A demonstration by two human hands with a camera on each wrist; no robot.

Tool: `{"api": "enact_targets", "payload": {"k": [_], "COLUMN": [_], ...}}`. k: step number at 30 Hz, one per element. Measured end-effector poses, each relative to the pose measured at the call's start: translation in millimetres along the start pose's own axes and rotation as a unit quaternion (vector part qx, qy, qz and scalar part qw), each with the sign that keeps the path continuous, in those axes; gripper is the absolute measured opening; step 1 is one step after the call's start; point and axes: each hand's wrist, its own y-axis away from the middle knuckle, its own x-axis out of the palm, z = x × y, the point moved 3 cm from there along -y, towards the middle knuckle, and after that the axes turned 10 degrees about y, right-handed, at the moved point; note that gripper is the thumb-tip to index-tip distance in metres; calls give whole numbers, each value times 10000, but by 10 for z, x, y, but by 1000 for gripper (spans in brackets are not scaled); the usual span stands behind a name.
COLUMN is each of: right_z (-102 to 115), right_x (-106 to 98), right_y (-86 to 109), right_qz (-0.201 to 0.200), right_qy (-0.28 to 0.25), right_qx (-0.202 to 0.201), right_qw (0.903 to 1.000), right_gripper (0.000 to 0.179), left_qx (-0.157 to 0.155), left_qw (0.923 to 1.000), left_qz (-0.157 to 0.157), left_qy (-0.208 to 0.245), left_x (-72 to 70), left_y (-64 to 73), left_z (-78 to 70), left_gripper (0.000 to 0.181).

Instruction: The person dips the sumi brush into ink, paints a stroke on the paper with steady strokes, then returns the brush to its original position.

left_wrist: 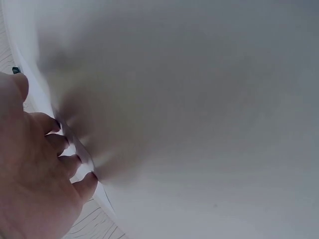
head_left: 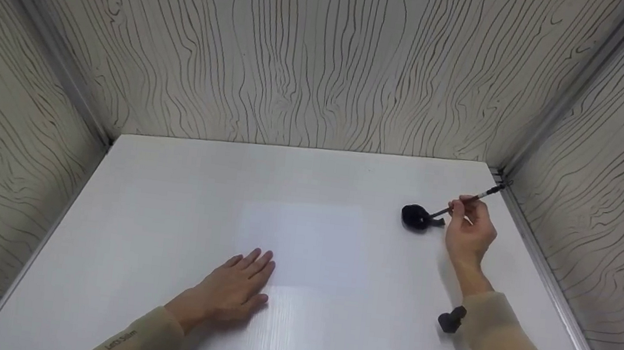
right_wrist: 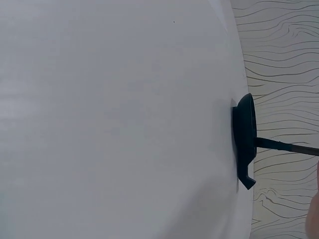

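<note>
L hand point(head_left: 234, 290) on plain white rectangular paper sheet point(head_left: 318, 246); slim dark straight brush point(head_left: 441, 212) w/ white shaft band in R hand point(head_left: 471, 234).
L hand lies relaxed & gripping nothing at the sheet's approx. 8 o'clock, fingertips on its edge, prob. to stop it sliding. Glossy black round dish point(head_left: 414, 217) w/ short stub at its 3 o'clock (material unclear) sits on the smooth white table point(head_left: 168, 200) at approx. 2 o'clock of the sheet, prob. off to that side for easy R-hand reach. Brush is at the dish: bristle end points to 8 o'clock, tail to 2, long axis slanting up off the table. R hand pinches the shaft betw. thumb & fingers, prob. for fine tip control.
</note>
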Motion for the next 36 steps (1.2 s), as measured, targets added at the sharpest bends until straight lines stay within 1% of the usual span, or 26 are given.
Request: {"api": "enact_targets", "payload": {"k": [4,7,11,14,16,19,22,25,28,33,36], "right_z": [46,118,298,429,479,428,300,186,139,214,301], "right_x": [0,10,24,29,34,48,70,88,95,96,89], "right_y": [-28,-42,-9,42,76,104,116,126,144,182,201], "right_qz": [-29,-48,-66,-53,-14,83,190,268,311,367,406], "right_qy": [174,418,631,683,758,869,1010,1073,1136,1107,1019], "right_qx": [-453,-879,-1357,-1598,-1756,-1975,-2188,-2282,-2311,-2239,-2063], "right_qw": [9988,9952,9887,9848,9815,9764,9703,9673,9658,9676,9723], "right_gripper": [17,16,13,11,10,9,9,10,12,10,9], "left_qx": [32,55,47,2,-18,-38,-43,-34,-15,-24,-52], "left_qw": [10000,10000,9999,10000,9999,9999,9999,9999,9999,9999,9998], "left_qz": [1,28,75,94,102,107,113,108,111,114,92], "left_qy": [-51,-66,-49,-33,-31,2,39,57,45,103,163], "left_x": [4,8,13,20,27,40,47,48,52,35,30], "left_y": [4,4,3,5,7,7,7,7,8,17,14], "left_z": [6,12,15,13,13,17,21,22,24,8,0], "left_gripper": [74,75,77,79,80,82,84,84,84,85,85]}}
